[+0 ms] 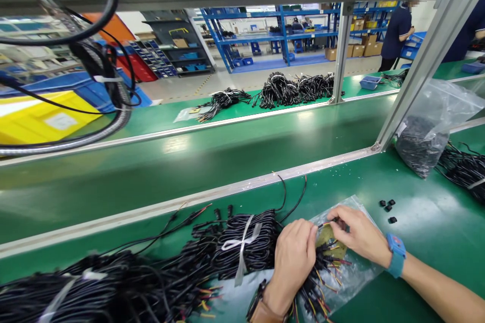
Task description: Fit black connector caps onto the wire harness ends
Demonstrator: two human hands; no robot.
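My left hand rests, fingers curled, on a bunch of black cables with red and yellow wire ends, which lies on a clear plastic bag. My right hand, with a blue watch at the wrist, pinches the ends of the same wires close to the left fingertips. Beside the left hand lies a black cable bundle tied with a white strap.
More tied cable bundles stretch along the near left. Several small black connector parts lie right of the hands. A plastic bag of black parts leans on an aluminium post. A green conveyor belt runs behind. A person stands far back.
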